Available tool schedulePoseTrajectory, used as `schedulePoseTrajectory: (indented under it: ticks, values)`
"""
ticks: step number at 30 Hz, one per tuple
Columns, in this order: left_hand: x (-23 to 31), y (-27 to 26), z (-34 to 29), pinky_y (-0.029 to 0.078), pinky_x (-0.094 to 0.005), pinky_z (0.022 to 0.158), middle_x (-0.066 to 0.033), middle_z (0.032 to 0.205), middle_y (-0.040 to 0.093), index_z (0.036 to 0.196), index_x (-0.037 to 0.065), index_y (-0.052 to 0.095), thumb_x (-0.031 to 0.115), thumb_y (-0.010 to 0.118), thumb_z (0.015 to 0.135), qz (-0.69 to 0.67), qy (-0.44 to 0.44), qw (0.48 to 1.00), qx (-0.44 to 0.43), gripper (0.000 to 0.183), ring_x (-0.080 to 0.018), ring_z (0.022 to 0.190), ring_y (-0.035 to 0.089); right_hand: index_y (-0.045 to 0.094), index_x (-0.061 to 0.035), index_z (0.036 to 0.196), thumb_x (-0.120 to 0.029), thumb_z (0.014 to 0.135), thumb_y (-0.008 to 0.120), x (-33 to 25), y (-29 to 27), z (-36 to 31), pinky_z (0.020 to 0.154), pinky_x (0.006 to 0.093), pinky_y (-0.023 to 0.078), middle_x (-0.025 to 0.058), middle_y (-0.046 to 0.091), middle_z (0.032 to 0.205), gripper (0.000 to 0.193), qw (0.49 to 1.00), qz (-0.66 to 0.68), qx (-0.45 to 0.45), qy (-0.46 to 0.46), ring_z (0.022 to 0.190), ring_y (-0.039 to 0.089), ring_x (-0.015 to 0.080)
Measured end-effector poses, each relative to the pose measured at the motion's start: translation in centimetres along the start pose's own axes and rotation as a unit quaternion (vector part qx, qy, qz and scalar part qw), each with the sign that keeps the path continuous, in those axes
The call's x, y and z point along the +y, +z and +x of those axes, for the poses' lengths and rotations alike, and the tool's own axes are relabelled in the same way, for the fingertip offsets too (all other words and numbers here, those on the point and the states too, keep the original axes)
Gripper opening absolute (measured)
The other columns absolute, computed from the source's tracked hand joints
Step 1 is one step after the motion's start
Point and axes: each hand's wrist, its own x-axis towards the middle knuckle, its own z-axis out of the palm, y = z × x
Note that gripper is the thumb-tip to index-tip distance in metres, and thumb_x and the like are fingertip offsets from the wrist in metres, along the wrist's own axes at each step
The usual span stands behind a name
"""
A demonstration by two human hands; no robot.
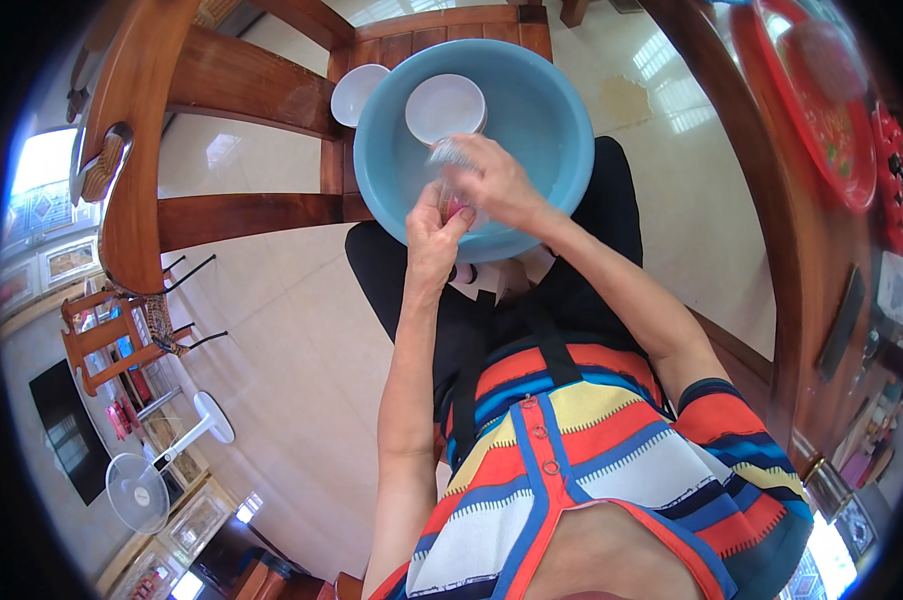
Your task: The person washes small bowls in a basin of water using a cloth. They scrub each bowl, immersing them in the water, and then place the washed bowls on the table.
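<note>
Head view: left hand (436,238) gripping clear object (452,199), right hand (494,182) curled above, grip unclear

The floor (292,340) supports the seat (517,33) at the far side. The seat carries the basin (579,130) and, apparently, the bowl (356,97) at the basin's left. The table (817,260) at right carries the tray (855,187) on its far part and the dark bar (843,322) nearer.

striped short-sleeved top (612,455) in red, blue, yellow and white, round buttons (541,433) down its front, black trousers (612,215)
</note>
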Motion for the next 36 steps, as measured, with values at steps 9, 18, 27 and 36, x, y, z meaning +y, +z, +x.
schedulePoseTrajectory:
  ticks: [9,18,27,36]
  values:
    - [-0.7,0.2,-0.4,0.045,-0.0221,0.071,-0.0043,0.092,0.061,0.101,-0.001,0.054,-0.006,0.055,0.081,0.007,-0.001,0.999,0.033,0.021,-0.0102,0.081,0.057,0.059,-0.0024,0.11,-0.026,0.077,0.06,-0.5,0.9,-1.1,0.093,0.0436,0.039,0.0197,0.051,0.12,0.04,0.956,-0.209,0.016,-0.208,0.112,0.048,0.0375]
    - [0.4,-2.2,-0.7,0.042,-0.0377,0.095,-0.0121,0.112,0.058,0.12,-0.001,0.047,0.0,0.055,0.086,-0.309,-0.057,0.949,-0.03,0.035,-0.0211,0.104,0.056,0.062,0.0008,0.097,-0.031,0.093,0.043,1.9,-2.3,0.9,0.073,0.0276,0.043,0.0069,0.062,0.085,0.037,0.969,0.183,-0.081,0.148,0.081,0.055,0.0123]
    - [-0.7,-0.6,0.9,0.033,-0.0475,0.103,-0.0138,0.127,0.048,0.126,0.001,0.043,0.01,0.049,0.092,-0.441,-0.12,0.884,0.103,0.036,-0.0263,0.12,0.044,0.041,-0.0025,0.131,-0.018,0.089,0.046,0.2,2.0,-3.3,0.105,0.0372,0.026,0.017,0.042,0.132,0.045,0.988,-0.072,0.11,-0.078,0.128,0.033,0.0322]
    - [0.8,0.5,0.3,0.044,-0.0386,0.092,-0.0102,0.114,0.054,0.117,0.003,0.043,0.004,0.048,0.091,-0.246,-0.027,0.968,0.045,0.027,-0.0211,0.106,0.054,0.044,-0.0057,0.13,-0.018,0.089,0.047,-0.6,1.0,-1.6,0.103,0.0375,0.029,0.0162,0.042,0.131,0.043,0.992,-0.064,0.059,-0.095,0.123,0.039,0.0319]
